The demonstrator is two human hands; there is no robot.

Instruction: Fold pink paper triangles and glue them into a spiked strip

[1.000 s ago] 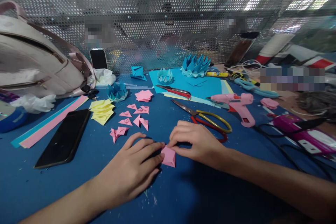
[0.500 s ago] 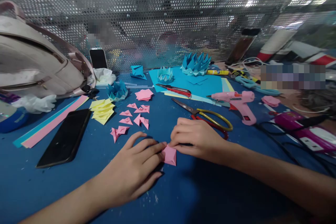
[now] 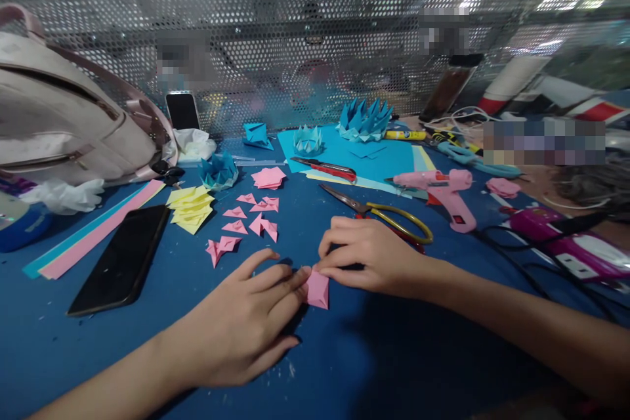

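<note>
Touching the pink paper (image 3: 319, 291) from its left, the left hand (image 3: 256, 315) lies spread; the right hand (image 3: 369, 256) pinches the paper's far edge.

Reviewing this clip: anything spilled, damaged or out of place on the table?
Nothing is clearly spilled or broken. The one small oddity is some pale specks on the blue table, just beside the left hand; they stand out against the dark surface. I can't tell what they are.
</note>
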